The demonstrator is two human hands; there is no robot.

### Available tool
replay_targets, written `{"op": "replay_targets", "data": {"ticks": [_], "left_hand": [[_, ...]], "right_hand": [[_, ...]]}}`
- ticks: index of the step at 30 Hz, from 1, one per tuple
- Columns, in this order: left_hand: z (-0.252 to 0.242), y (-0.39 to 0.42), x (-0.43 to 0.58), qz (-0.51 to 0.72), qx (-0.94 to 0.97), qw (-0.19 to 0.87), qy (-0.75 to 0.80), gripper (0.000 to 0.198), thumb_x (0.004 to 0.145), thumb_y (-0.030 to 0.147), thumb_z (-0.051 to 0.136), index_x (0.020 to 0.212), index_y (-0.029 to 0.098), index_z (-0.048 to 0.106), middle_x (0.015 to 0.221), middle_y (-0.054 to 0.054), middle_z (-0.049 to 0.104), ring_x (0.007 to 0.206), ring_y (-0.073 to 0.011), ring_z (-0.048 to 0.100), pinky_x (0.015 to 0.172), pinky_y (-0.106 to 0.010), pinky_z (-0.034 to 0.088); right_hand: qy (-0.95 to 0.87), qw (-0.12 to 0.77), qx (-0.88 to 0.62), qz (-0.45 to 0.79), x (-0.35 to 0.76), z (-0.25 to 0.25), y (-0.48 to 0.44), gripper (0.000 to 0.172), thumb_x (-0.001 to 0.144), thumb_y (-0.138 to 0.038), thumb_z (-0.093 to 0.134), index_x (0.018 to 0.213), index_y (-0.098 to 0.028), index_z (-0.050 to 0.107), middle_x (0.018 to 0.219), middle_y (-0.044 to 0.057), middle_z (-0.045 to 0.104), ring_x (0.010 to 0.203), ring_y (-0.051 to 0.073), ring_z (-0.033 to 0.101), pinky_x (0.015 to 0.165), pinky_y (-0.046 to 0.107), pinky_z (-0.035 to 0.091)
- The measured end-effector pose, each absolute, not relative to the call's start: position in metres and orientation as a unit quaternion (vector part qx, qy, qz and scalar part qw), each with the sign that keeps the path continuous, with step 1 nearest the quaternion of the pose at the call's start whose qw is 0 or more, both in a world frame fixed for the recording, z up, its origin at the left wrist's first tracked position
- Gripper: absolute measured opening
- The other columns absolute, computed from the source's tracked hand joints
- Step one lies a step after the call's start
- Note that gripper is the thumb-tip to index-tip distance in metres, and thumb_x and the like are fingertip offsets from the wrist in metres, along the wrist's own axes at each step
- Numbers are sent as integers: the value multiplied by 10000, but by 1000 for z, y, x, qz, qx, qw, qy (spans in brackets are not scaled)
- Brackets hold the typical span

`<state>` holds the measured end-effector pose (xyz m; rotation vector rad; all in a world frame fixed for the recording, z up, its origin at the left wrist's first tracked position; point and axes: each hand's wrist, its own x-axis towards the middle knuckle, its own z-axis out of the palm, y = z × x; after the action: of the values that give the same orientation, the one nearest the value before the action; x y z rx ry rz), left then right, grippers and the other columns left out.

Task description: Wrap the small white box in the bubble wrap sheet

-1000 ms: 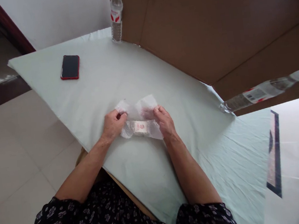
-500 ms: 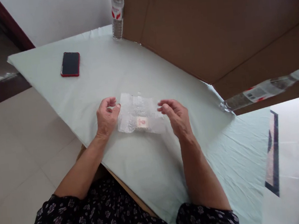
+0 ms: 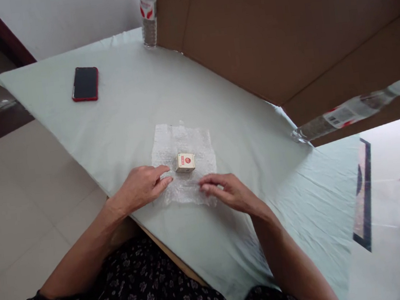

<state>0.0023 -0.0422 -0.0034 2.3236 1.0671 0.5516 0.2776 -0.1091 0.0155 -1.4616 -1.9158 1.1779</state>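
Observation:
A sheet of clear bubble wrap point(image 3: 181, 145) lies spread flat on the pale green tablecloth point(image 3: 217, 109). A small cream box with a red mark point(image 3: 185, 162) sits on its near half. My left hand point(image 3: 141, 188) rests open at the sheet's near left corner, fingers stretched flat and touching the wrap just left of the box. My right hand point(image 3: 228, 192) lies open at the near right corner, fingertips on the sheet's edge. Neither hand holds anything.
A red-cased phone point(image 3: 85, 83) lies at the far left of the table. One clear water bottle point(image 3: 148, 14) stands at the far edge, another point(image 3: 354, 110) at the right. Brown cardboard panels point(image 3: 280, 30) rise behind the table. Tiled floor lies to the left.
The bubble wrap, held folded around the box a second ago, now lies opened flat with the box uncovered on it. Both hands let go and moved down to the sheet's near corners.

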Motion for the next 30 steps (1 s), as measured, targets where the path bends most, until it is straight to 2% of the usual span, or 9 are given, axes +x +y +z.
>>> {"op": "replay_targets", "data": {"ticks": [3,6,10,14,17,21,23,26,30], "left_hand": [[-7,-43,13,235,861,211,399,288,903,368,620,1137,222,702,932,-76,720,881,-249,666,821,-362,514],[-13,-43,27,225,873,187,391,545,835,394,698,1332,205,582,1291,-143,651,1216,-330,592,1054,-464,457],[-27,-45,33,129,887,181,404,813,808,477,707,1483,129,417,1520,-211,495,1440,-384,425,1195,-527,322],[-32,-49,30,73,887,173,421,822,873,491,633,1526,74,356,1620,-219,373,1528,-366,304,1258,-512,225],[-31,-52,31,68,887,166,425,797,878,494,626,1520,92,378,1626,-201,372,1534,-359,297,1263,-505,223],[-30,-53,35,78,885,156,431,782,877,493,626,1514,107,387,1616,-199,389,1534,-357,303,1257,-502,237],[-31,-51,36,79,884,151,435,792,879,488,624,1521,97,372,1622,-210,376,1536,-363,298,1254,-510,241],[-31,-42,36,79,884,144,437,800,881,481,624,1528,95,358,1619,-219,377,1536,-370,297,1245,-525,255],[-30,-30,33,92,889,125,431,753,866,470,656,1498,134,420,1587,-200,432,1521,-373,329,1233,-529,288]], "right_hand": [[-694,320,-581,280,266,2,-91,283,928,-374,603,1170,-257,691,1162,75,747,1025,248,691,880,412,550],[-741,290,-562,226,254,-12,-69,531,815,-323,703,1331,-238,609,1400,127,644,1274,328,594,1056,513,477],[-726,289,-593,193,268,-19,-63,453,828,-340,679,1267,-240,640,1287,115,710,1186,326,646,1047,526,478],[-616,348,-694,132,326,-19,-83,505,806,-466,690,1252,-234,636,1246,109,717,1084,303,673,978,512,515],[-536,321,-769,134,370,-25,-102,570,765,-528,697,1223,-191,644,1149,127,734,985,305,687,910,526,538],[-533,313,-784,59,387,-29,-116,702,761,-563,703,1325,-161,589,1308,198,659,1177,383,624,939,602,510],[-559,353,-750,-12,371,-24,-119,646,822,-527,685,1362,-195,562,1390,186,610,1275,371,575,983,598,495],[-641,376,-668,-27,328,-14,-120,364,934,-384,612,1268,-239,627,1303,135,673,1246,305,609,1042,547,477],[-784,246,-566,69,274,-18,-119,238,935,-307,617,1148,-241,699,1232,126,726,1149,300,662,960,499,503]]}}
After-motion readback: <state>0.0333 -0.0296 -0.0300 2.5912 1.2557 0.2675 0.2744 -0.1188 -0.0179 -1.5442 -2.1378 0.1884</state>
